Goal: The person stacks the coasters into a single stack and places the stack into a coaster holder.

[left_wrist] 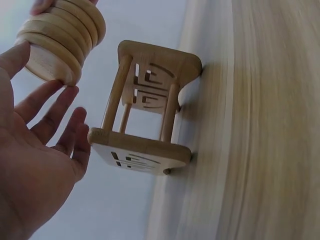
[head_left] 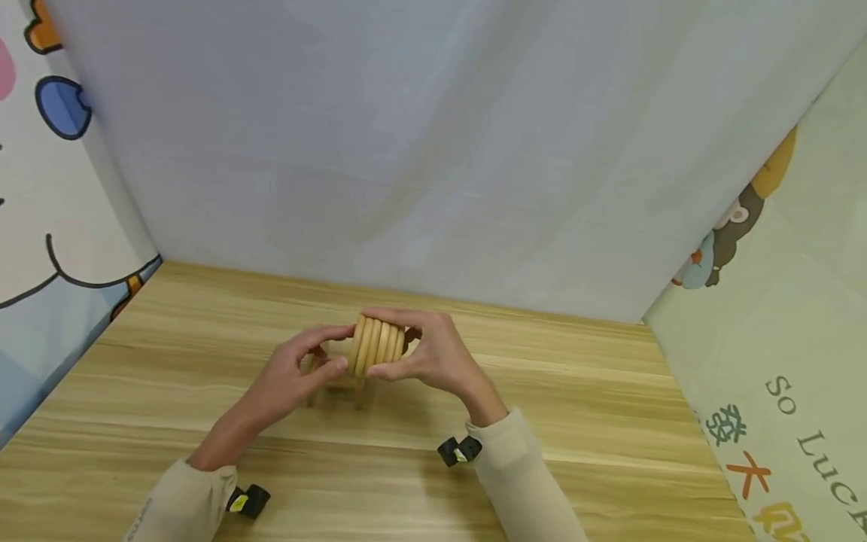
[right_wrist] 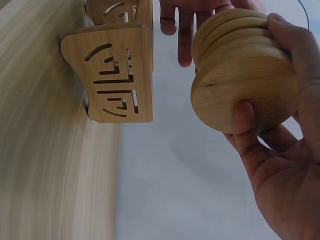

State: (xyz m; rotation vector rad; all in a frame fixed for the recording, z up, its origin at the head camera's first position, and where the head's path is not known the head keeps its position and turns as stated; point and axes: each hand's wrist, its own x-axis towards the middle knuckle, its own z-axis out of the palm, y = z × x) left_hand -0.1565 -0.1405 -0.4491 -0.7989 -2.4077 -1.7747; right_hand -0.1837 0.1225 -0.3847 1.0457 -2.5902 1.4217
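A stack of several round wooden coasters [head_left: 376, 346] is held in the air on edge between both hands. My right hand [head_left: 440, 351] grips it, thumb and fingers spread around the rims; in the right wrist view one fingertip lies on the flat end face. At the stack's other end, my left hand [head_left: 281, 380] pinches the rim of the end coaster between thumb and fingertips. Beneath the stack stands a wooden coaster rack [left_wrist: 145, 143] with cut-out side panels joined by round bars. Both hands partly hide it in the head view, and neither grips it.
The rack stands on a wood-grain tabletop [head_left: 569, 444]. Behind it rises a pale cloth wall [head_left: 433, 150]. Printed side panels border the table, with cartoon shapes at left and lettering [head_left: 748, 474] at right. Each sleeve cuff carries a small black device [head_left: 459, 452].
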